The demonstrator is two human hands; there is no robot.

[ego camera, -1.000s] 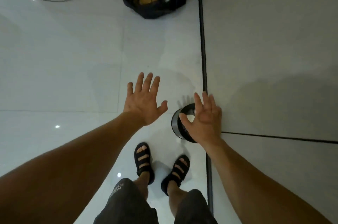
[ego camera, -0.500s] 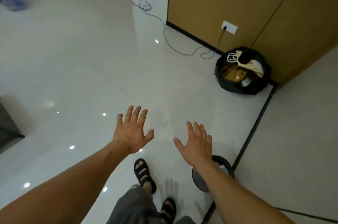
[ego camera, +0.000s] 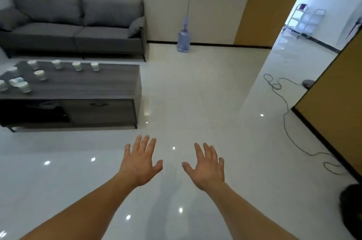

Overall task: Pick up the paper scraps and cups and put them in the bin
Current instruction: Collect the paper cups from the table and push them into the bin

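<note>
White cups [ego camera: 77, 66] — well apart, upper-L of hands [ego camera: 140, 163] [ego camera: 207, 169].

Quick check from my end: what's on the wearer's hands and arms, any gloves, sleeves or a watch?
Nothing worn shows. The left hand and right hand are bare, without gloves or rings. The left forearm and right forearm are bare to the frame's edge: no sleeve, watch, band or cable.
</note>
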